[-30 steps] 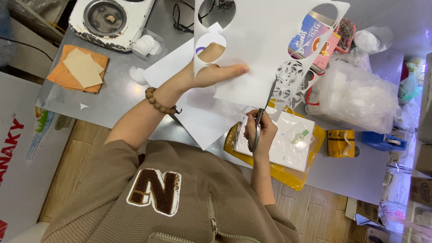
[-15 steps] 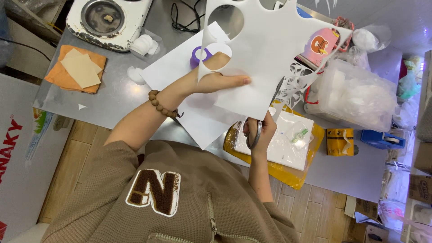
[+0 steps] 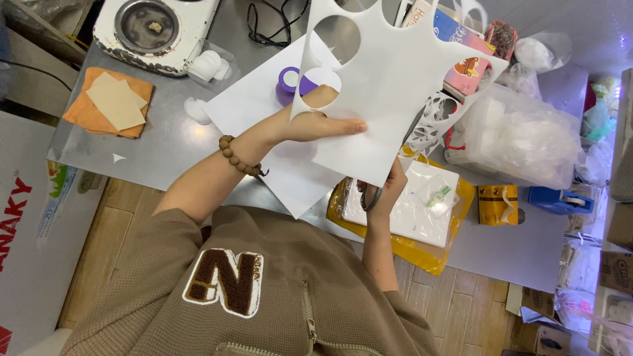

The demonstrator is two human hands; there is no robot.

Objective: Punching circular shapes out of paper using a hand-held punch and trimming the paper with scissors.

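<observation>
My left hand [image 3: 316, 122], with a bead bracelet on its wrist, holds up a stiff white sheet [image 3: 402, 99] with several round holes cut out of it. The thumb reaches through a cut-out at the sheet's left edge. My right hand [image 3: 389, 191] sits just under the sheet's lower edge, gripping grey-handled scissors [image 3: 370, 196]. Their blades are hidden behind the sheet. A second, uncut white sheet [image 3: 264, 112] lies flat on the grey table [image 3: 151, 151] beneath.
A purple tape roll [image 3: 288, 82] shows through a hole. A white box [image 3: 422, 211] lies on a yellow envelope [image 3: 422, 254] under my right hand. At right are a clear plastic tub [image 3: 521, 138] and a blue tape dispenser [image 3: 554, 201]; at left, an orange cloth [image 3: 112, 102] and a white appliance [image 3: 155, 29].
The holed sheet has risen and swung toward the camera, showing more cut-outs. The scissor blades, visible a second ago, are now behind the sheet. My right hand has barely moved.
</observation>
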